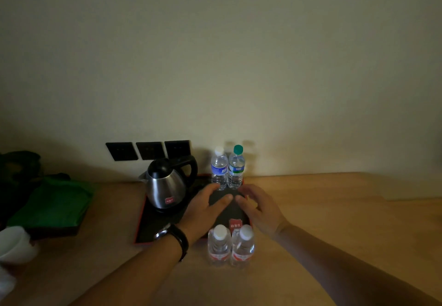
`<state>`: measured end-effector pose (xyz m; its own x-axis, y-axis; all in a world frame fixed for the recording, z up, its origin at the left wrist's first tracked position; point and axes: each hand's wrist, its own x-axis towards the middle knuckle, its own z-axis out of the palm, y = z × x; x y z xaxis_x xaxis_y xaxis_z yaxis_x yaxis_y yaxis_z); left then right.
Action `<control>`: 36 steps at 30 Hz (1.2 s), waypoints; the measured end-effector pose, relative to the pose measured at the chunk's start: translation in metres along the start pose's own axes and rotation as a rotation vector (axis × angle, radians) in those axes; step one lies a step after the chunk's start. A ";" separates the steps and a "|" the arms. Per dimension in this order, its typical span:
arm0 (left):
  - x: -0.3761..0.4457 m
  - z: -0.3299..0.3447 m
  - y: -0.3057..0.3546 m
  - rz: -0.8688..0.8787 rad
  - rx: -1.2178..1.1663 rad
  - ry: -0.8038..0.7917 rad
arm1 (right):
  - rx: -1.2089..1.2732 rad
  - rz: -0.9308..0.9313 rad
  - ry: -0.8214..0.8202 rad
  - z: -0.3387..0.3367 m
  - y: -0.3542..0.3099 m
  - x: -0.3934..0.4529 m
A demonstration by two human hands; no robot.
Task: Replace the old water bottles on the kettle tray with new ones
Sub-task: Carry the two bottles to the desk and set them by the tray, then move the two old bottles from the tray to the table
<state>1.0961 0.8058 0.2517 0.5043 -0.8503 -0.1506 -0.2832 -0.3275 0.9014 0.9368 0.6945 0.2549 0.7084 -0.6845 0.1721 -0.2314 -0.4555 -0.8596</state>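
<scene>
A dim room: a plain pale wall (239, 54) rises behind a light wooden desk (334, 210), with three dark wall sockets (148, 150) far left of centre.

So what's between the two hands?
Only bare black tray, seen from the head view. The left hand and right hand aren't touching.
</scene>
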 end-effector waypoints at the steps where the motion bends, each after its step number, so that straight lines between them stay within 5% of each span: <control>1: 0.011 -0.003 0.006 0.026 0.040 0.030 | -0.050 -0.001 -0.007 -0.003 0.001 0.013; 12: 0.141 -0.012 0.034 -0.009 0.238 0.080 | -0.332 0.237 -0.033 -0.010 0.037 0.146; 17: 0.167 0.000 0.019 -0.061 0.148 0.098 | -0.313 0.286 -0.091 0.001 0.046 0.172; 25: 0.172 0.004 0.012 -0.092 0.006 0.194 | -0.143 0.322 0.046 0.012 0.061 0.174; 36: 0.153 0.015 0.054 0.181 0.119 0.072 | -0.026 0.224 0.194 -0.038 0.057 0.132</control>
<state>1.1456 0.6521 0.2708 0.4920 -0.8695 0.0424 -0.4663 -0.2221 0.8563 0.9917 0.5571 0.2468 0.4974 -0.8647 0.0705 -0.3861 -0.2934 -0.8746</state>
